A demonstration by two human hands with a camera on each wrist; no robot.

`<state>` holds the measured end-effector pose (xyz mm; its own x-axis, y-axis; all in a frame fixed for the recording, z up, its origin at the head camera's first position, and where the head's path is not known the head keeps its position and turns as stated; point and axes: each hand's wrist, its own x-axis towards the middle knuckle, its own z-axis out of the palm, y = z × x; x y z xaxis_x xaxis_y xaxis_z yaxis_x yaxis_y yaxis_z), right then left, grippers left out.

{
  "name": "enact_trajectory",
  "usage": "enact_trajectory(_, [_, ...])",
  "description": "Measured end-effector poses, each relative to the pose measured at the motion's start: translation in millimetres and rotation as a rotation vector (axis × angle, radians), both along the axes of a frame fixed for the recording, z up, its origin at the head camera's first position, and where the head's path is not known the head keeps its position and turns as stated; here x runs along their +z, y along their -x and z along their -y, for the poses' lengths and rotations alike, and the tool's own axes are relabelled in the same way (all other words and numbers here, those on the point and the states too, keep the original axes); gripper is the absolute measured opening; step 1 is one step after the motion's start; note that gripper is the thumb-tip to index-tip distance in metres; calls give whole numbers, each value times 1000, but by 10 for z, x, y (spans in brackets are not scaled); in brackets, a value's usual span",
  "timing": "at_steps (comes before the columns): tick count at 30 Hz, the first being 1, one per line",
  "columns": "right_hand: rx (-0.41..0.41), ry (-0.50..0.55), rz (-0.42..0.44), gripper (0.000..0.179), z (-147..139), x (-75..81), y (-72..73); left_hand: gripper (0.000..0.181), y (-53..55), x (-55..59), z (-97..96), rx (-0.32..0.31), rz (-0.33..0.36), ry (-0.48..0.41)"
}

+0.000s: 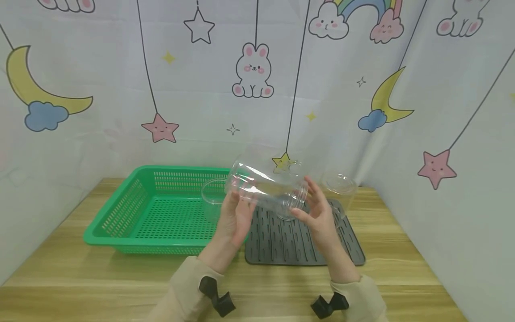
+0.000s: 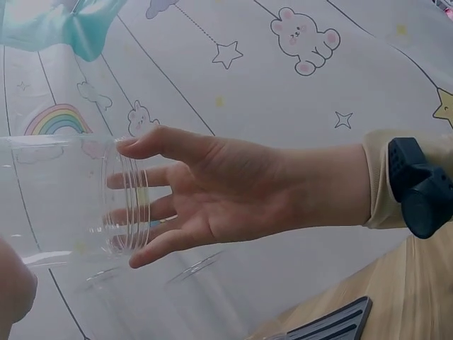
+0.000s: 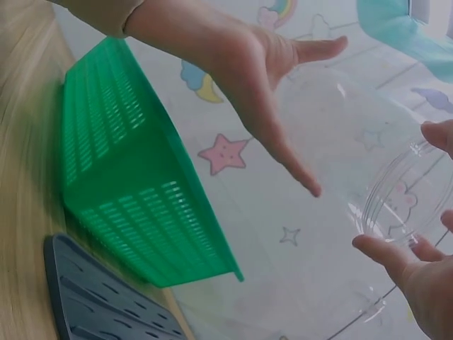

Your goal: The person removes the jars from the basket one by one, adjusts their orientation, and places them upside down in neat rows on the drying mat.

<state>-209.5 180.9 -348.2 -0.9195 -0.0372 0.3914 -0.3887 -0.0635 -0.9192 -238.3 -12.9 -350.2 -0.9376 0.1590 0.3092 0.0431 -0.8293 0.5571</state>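
Note:
A clear plastic jar (image 1: 263,185) is tilted in the air between both hands, its threaded mouth toward the right. My left hand (image 1: 236,219) holds it around the closed end, thumb on the near side and fingers showing through the plastic. At the threaded neck, my right hand (image 1: 319,219) grips with thumb and fingers spread around the rim. In the left wrist view the right hand (image 2: 212,188) has its fingertips on the threads. The right wrist view has the left hand (image 3: 248,78) beside the closed end.
A green perforated basket (image 1: 116,243) sits on the left of the wooden table (image 1: 120,286), with another clear jar (image 1: 211,201) in its right part. To the right lies a grey ridged mat (image 1: 277,250). More clear jars (image 1: 342,190) stand there, partly behind the hands. A patterned curtain (image 1: 221,112) hangs behind.

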Motion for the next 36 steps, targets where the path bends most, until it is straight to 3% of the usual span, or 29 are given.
enact_trajectory(7, [7,1,6,80,-10,-11,-6,131,5,-8,-31,-24,41,-47])
enact_trajectory(20, [24,-40,52,80,-65,-30,45,98,19,-40,-85,4,92,-54])
enact_trajectory(30, [22,-55,71,79,-138,39,25,103,6,42,-174,0,136,-106])
enact_trajectory(36, [10,-39,2,77,-282,85,5,107,-31,109,-305,10,130,-79])
